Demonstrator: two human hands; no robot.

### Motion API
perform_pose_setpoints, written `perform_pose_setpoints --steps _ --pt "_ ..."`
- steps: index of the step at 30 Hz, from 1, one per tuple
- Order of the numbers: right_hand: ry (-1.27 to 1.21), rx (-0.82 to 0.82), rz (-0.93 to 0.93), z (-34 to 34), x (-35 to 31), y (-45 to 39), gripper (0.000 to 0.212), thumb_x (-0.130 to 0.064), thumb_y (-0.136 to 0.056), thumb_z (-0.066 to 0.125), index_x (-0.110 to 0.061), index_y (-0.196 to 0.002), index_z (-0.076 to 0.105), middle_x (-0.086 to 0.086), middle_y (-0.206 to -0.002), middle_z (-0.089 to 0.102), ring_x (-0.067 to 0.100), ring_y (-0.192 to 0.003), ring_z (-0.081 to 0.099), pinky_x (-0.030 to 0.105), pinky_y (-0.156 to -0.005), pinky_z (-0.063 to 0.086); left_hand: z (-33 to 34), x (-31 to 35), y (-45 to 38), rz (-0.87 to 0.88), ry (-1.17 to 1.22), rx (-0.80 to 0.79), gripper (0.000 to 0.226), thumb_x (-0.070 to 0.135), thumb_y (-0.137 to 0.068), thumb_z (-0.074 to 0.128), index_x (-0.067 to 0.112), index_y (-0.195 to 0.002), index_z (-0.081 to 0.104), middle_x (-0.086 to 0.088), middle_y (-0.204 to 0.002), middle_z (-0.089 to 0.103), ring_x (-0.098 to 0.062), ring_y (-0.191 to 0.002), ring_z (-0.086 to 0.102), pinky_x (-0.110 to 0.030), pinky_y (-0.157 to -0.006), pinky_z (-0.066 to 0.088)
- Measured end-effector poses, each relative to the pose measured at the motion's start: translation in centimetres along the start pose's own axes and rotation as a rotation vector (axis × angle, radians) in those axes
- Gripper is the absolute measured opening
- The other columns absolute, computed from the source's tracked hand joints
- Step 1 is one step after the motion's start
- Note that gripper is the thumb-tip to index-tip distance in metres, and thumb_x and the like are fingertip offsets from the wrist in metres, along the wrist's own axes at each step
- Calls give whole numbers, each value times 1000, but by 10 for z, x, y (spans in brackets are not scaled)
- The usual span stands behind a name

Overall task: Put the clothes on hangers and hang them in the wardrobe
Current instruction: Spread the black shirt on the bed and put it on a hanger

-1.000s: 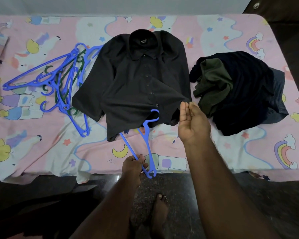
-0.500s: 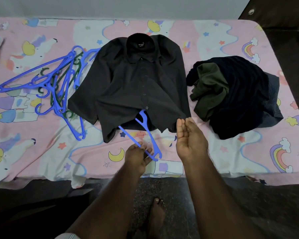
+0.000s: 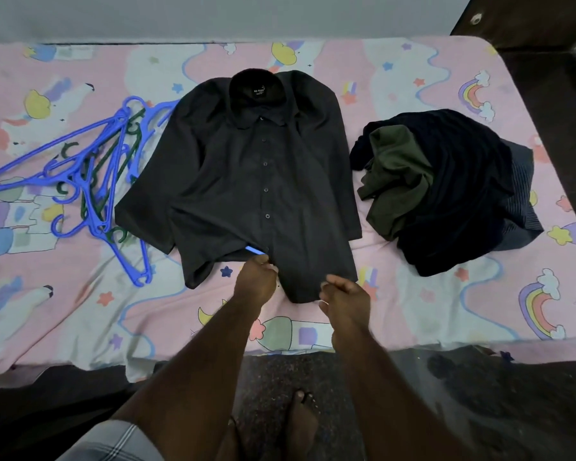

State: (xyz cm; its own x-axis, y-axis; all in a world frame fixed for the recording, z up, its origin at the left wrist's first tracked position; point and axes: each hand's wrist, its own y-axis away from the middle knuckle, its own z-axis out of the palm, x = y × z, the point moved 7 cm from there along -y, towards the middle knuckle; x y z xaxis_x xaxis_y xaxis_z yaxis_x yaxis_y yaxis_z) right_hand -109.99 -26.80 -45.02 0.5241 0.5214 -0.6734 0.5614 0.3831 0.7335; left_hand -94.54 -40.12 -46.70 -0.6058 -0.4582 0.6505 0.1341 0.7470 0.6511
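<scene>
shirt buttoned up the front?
Yes: the black shirt lies flat on the bed, its front closed along the button row.

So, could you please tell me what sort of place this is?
Most likely a bedroom at home. A bed with a cartoon-print sheet fills the view, a black shirt lies spread on it, and plastic hangers and a pile of clothes lie beside it.

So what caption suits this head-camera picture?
Left hand slides a blue hanger under a black shirt on the bed.
</scene>
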Motion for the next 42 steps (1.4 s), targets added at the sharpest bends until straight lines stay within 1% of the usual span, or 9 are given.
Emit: perform_pose_setpoints --steps 5,7,10,14,25,30,32,37,42 --pt "201 -34 -148 37 -21 -26 12 -20 -80 75 -30 -75 71 2 -88 76 28 -89 73 51 -90 57 -23 12 -6 33 -107 80 36 7 -92 60 5 -128 62 -13 -121 69 -29 -107 68 -31 -84 55" --pt "303 -30 -236 49 -41 -30 8 -20 -84 74 -28 -85 74 2 -95 77 25 -93 72 47 -95 55 -33 16 -11 81 -214 105 36 7 -95 58 2 -131 60 -14 -122 68 -26 -103 67 -21 -81 51" --pt "513 -57 -339 66 -66 -38 20 -18 -92 70 -12 -111 75 2 -108 74 14 -96 65 23 -99 46 -53 19 -25 179 -440 197 39 9 -99 54 6 -137 58 -16 -135 60 -32 -124 56 -30 -104 38" --pt "698 -96 -432 106 -75 -70 21 -16 -90 71 -9 -110 74 5 -113 74 20 -109 67 26 -102 47 -65 16 -57 286 -666 189 37 19 -93 64 14 -130 62 -12 -126 60 -34 -118 56 -42 -98 48" --pt "1197 -196 -501 182 -79 -119 46 -12 -87 71 -13 -132 60 13 -135 57 31 -123 57 38 -105 46 -66 19 -107 448 -806 -55 35 2 -89 54 10 -124 59 -15 -117 63 -34 -105 61 -41 -88 51" --pt "1213 -167 -479 181 -81 -120 48 -16 -87 73 -12 -132 59 13 -134 60 31 -124 57 35 -103 46 -55 9 -75 452 -849 -479 58 66 -78 43 16 -94 68 -2 -86 69 -17 -77 62 -24 -70 44" --pt "1208 -163 -471 182 -82 -119 47 -18 -88 72 -12 -133 58 13 -133 61 31 -123 57 35 -101 47 -59 10 -80 368 -771 -526 38 50 -90 51 18 -90 71 -2 -82 73 -8 -69 62 -24 -68 44" --pt "1179 -134 -461 184 -85 -127 35 -14 -89 64 -13 -124 58 12 -124 65 32 -117 60 33 -95 48 -108 51 -125 362 -463 40 9 29 -94 58 28 -94 67 6 -91 72 -13 -85 66 -32 -79 52" --pt "1062 -145 -559 194 -111 -127 30 -16 -86 65 -13 -116 62 8 -115 68 26 -108 63 30 -90 50 -106 45 -138 316 -542 45 35 32 -91 67 22 -124 60 -3 -121 61 -24 -112 59 -40 -96 50"
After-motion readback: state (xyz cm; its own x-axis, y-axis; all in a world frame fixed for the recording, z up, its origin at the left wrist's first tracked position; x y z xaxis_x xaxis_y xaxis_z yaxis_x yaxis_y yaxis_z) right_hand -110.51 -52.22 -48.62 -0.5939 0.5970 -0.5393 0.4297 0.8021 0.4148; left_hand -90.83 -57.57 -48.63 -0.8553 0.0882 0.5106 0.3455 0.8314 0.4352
